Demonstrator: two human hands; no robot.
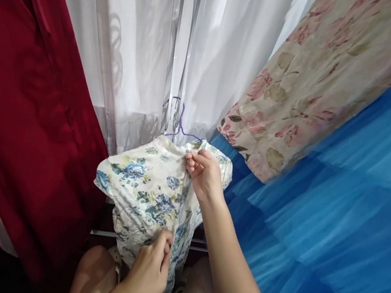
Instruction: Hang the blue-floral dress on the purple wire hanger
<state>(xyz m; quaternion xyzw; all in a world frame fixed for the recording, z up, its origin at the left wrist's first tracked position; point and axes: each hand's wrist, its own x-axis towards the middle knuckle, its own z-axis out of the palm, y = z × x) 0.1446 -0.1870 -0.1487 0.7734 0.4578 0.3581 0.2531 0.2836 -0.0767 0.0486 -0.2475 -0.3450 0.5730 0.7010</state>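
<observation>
Floral garment (134,191), white with blue flowers: one, hung on the purple hanger (181,123), reaching down below it toward our knees (95,265).
Right hand (202,168): just below the hanger, thumb and finger pinched on the garment's front edge near the neckline.
Left hand (151,267): farther below the hanger, fingers curled tight on the same front line; what lies within the curl we cannot tell.

Risks, in our judgement: shoulders slipping off the hanger, from a hard downward pull; creasing or skewing along the front line, from uneven tension between our two grips; the hanger swinging or unhooking, from a sideways tug.

Surroundings: white cloth (228,46), behind the hanger; red cloth (53,116), left of it; pink-flowered cloth (294,98), above right; blue tulle (338,217), right and below, crowding the garment's near shoulder. Our knees, below the hanger, restrict the lower folds.
</observation>
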